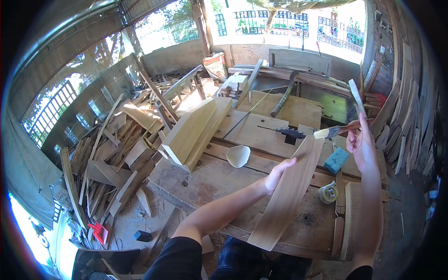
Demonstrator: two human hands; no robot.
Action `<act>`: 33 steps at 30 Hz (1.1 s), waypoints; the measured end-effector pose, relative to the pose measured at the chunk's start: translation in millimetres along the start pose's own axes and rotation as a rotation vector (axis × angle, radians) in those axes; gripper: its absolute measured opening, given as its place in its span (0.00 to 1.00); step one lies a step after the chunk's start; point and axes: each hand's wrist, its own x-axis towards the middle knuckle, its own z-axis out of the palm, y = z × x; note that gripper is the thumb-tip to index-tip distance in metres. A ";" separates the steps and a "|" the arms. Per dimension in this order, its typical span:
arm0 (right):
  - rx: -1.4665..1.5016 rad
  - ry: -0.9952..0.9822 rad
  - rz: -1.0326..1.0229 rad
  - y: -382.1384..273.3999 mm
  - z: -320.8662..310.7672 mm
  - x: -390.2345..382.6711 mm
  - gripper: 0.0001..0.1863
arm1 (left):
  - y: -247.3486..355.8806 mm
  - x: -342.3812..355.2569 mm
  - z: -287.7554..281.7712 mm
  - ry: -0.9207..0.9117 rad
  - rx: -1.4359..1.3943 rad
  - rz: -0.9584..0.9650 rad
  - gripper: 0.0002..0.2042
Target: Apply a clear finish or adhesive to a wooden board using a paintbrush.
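Above the workbench (200, 186), 1 board (290, 198) lay clasped in the left hand (277, 177), fingers mostly hidden beneath; right hand (360, 142) gripped 1 brush (344, 128) near its far end, plus 1 pale strip (356, 95).

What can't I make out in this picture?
All in the head view:
Left hand: most fingers, hidden behind the wooden board.
Brush: whether its bristles touch the board, too small to tell.
Sack at the back: its print, too small to read.
Dark trousers: cut off by the lower edge.
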 end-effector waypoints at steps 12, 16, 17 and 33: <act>-0.483 -0.165 -0.400 -1.6 33.8 -35.4 0.13 | 4.2 10.2 -4.5 0.139 -0.209 0.123 0.53; -0.929 -0.335 -0.709 -4.4 69.1 -63.3 0.12 | 8.0 -0.6 -5.6 0.106 -0.144 0.166 0.54; -0.981 -0.356 -0.689 -6.2 65.4 -64.8 0.13 | 8.2 1.7 -5.1 0.117 -0.115 0.162 0.54; -1.166 -0.372 -0.744 -8.0 66.3 -66.7 0.17 | 2.7 8.1 -10.7 0.176 -0.052 0.167 0.53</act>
